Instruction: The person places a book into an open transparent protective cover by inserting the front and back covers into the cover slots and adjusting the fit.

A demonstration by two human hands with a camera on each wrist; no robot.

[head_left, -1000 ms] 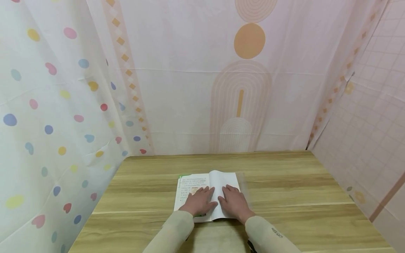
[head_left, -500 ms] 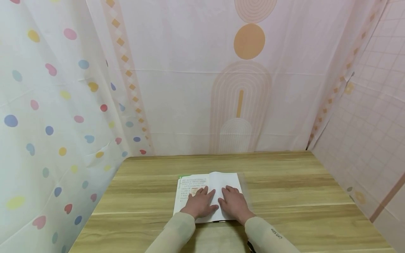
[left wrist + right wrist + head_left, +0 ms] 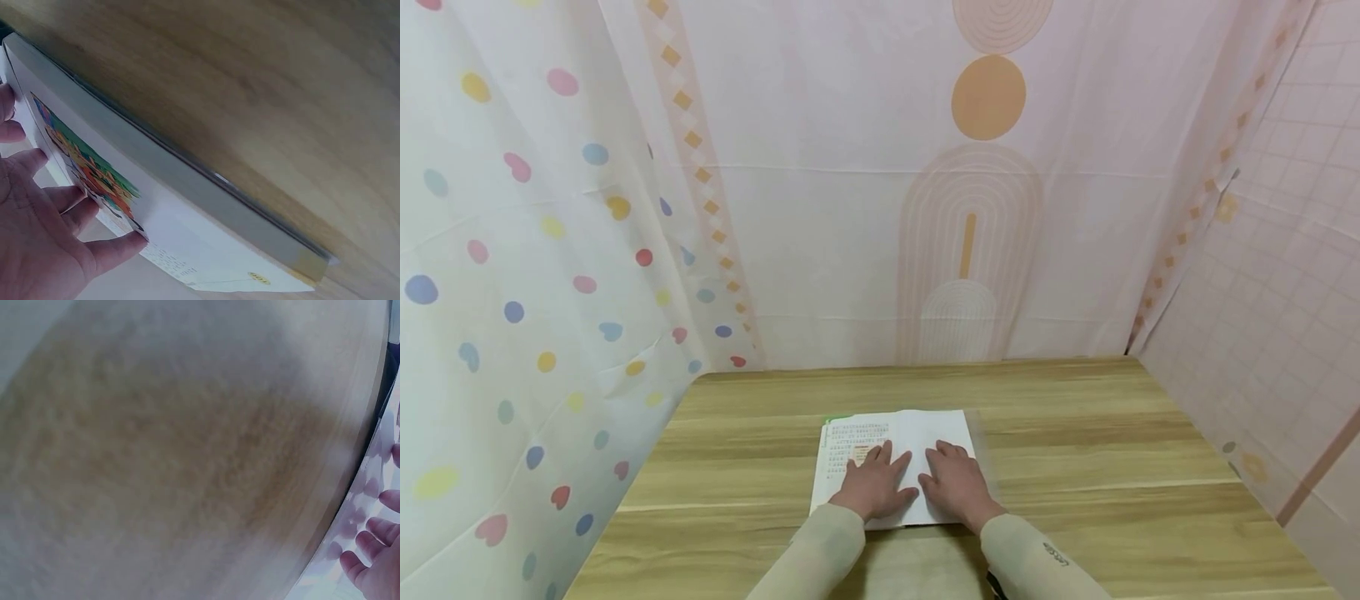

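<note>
An open book [image 3: 917, 427] lies on the wooden table in front of the person. Printed lines and a small orange box mark its left page [image 3: 842, 446], while the right page [image 3: 953, 423] looks blank white. The left hand [image 3: 874, 487] rests on the left page with fingers spread, its thumb reaching past the fold. On the right page rests the right hand [image 3: 957, 487], fingers extended and thumb toward the fold. The left wrist view shows the thick page block and a colourful picture [image 3: 87, 162] beside the left fingers. Fingertips of the right hand [image 3: 378, 556] touch the page in the right wrist view.
The wood-grain table [image 3: 1075, 433] extends around the book on both sides. Behind it hangs a pale patterned curtain [image 3: 827, 250]; a dotted curtain [image 3: 565, 250] is at left and a checked one [image 3: 1262, 333] at right. A clear cover flap [image 3: 981, 442] edges the book's right side.
The raised pages near the fold have flattened, and the right page lies lower and smoother. Both hands have stayed in nearly the same place on the book.
</note>
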